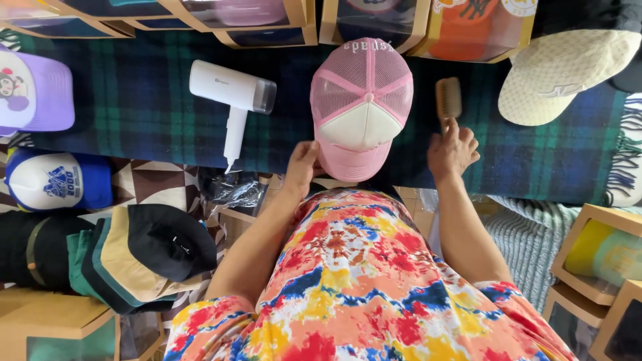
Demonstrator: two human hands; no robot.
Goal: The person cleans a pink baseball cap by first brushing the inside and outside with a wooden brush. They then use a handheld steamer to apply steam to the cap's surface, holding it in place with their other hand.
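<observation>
The left hand (302, 167) pinched the left side of the brim of a pink and white mesh cap (361, 107), thumb on top and fingers curled beneath. The cap lay on the dark green and blue plaid blanket (134, 100) at the middle of its near edge, brim toward the person and mesh crown toward the far edge. The right hand (453, 151) rested just right of the cap, its fingers closed around the handle of a small wooden brush (449, 99) whose bristled head pointed to the far edge.

To the left of the cap, near it but apart, a white hand-held steamer (231, 100) lay on the blanket with its handle pointing to the near edge. A cream cap (565, 73) sat at the far right corner of the blanket, and a lilac cap (33, 93) at the left edge. Cardboard boxes with clear windows (281, 27) lined the far edge. Beyond the near left corner, off the blanket, lay a blue and white cap (57, 182) and a stack of dark and tan caps (134, 257).
</observation>
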